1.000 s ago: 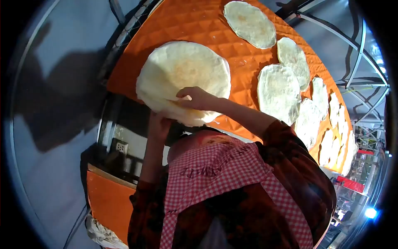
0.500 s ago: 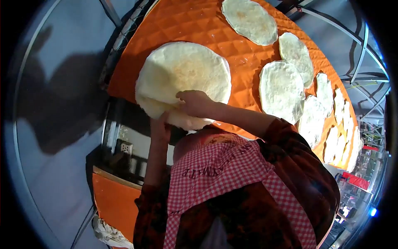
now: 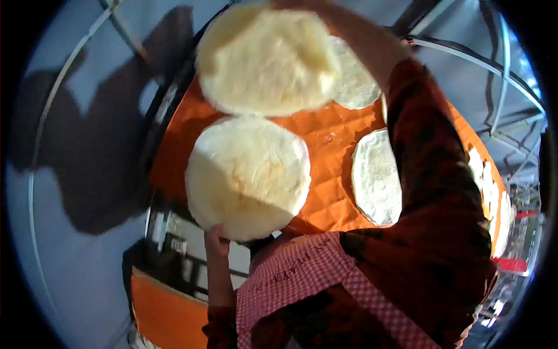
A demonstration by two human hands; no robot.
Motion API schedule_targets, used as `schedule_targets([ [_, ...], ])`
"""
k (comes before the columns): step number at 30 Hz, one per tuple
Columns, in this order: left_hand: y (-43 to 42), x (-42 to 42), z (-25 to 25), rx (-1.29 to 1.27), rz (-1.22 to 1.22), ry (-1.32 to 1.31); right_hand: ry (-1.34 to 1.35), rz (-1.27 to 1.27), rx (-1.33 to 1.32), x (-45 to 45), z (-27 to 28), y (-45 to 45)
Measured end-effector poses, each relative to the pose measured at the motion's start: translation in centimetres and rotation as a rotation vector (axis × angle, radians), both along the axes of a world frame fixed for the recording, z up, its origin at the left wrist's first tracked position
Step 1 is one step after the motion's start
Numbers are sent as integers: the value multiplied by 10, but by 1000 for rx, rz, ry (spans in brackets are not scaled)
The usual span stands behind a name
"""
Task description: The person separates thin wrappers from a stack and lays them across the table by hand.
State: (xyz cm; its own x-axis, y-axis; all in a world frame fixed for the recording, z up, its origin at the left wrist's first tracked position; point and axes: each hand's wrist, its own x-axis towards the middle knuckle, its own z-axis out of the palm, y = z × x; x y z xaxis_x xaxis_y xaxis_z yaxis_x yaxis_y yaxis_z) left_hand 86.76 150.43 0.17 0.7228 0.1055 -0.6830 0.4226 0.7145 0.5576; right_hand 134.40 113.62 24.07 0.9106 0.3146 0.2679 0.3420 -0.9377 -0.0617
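A large round flatbread [image 3: 247, 177] lies near the front edge of the orange quilted cloth, partly in shadow. My left hand [image 3: 217, 239] pinches its lower left rim. Beyond it, a second large flatbread [image 3: 267, 64] is lifted, blurred and slightly folded at the top. My right hand [image 3: 296, 3] is at this bread's far edge, gripping it; its fingers are mostly hidden by blur and the frame's edge. The raised bread partly covers another flatbread [image 3: 353, 78] lying behind it.
An oval flatbread [image 3: 378, 177] lies to the right, partly behind my right sleeve [image 3: 427, 151]. Several more breads [image 3: 485, 180] lie at the far right of the orange cloth [image 3: 331, 145]. Metal frame bars [image 3: 459, 55] stand at the upper right, and a grey wall [image 3: 116, 174] at the left.
My right hand has swung from the front bread up to the top of the view, carrying a flatbread away. Another flatbread now shows beneath, with my left hand at its near edge.
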Motion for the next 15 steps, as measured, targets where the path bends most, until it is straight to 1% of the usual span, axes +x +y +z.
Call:
schedule_targets([
  [1,6,-3,-7,-86,35,-3,-51,-63,3,10,1,-9],
  [2,7,-2,-1,-174,75,-5,-94,-87,1,8,-4,-12],
  [3,7,-6,8,-336,143,-46,-134,-89,8,2,-14,-11],
  [4,0,1,32,-501,209,-104,-175,-70,11,-16,-25,-3],
  [5,-4,3,35,-540,193,-163,-154,23,75,-48,-37,16],
  [7,-7,3,36,-616,148,-284,33,247,266,-142,-75,68],
  [8,-10,7,35,-570,117,-283,265,394,423,-200,-94,99],
  [10,-15,14,34,-478,30,-269,611,626,619,-311,-119,151],
  [11,-15,14,34,-481,64,-212,832,518,342,-352,-104,165],
  [12,-15,17,36,-403,22,-214,847,502,352,-375,-121,178],
  [13,-16,21,39,-328,-20,-219,782,470,469,-386,-139,183],
  [14,-16,24,41,-254,-61,-227,826,439,460,-388,-134,184],
  [15,-18,27,40,-300,-27,-290,872,406,455,-385,-127,182],
])
